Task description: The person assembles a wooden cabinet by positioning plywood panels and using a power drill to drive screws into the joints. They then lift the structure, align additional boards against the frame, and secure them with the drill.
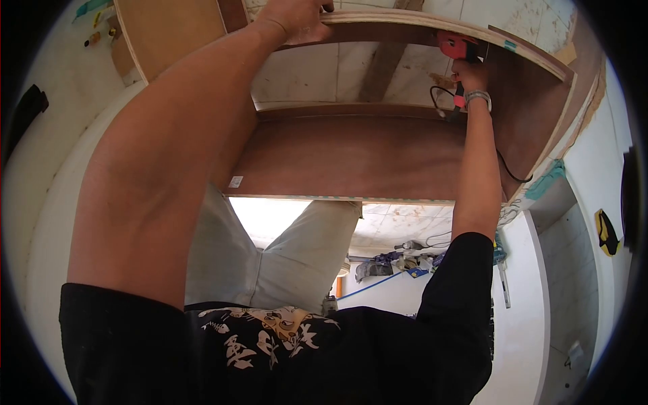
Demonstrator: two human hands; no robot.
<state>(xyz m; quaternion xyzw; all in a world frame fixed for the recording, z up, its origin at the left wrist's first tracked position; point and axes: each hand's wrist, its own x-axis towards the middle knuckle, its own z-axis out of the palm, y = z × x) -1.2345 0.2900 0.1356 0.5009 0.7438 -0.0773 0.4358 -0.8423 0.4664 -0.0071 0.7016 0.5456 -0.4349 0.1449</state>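
Observation:
At the top of the view, my left hand rests on the upper plywood edge of a brown wooden cabinet frame, its fingers bent over the rim and partly out of view. My right hand is inside the frame, closed round the handle of a red and black power tool. The tool's head is up against the underside of the top rail, near the right corner. What its tip touches is hidden. A black cable runs down behind my right forearm.
Below the frame, assorted tools lie on a white surface with a blue cord. A yellow and black object is at the far right. Another wooden panel stands at upper left. A small white label is on the brown board.

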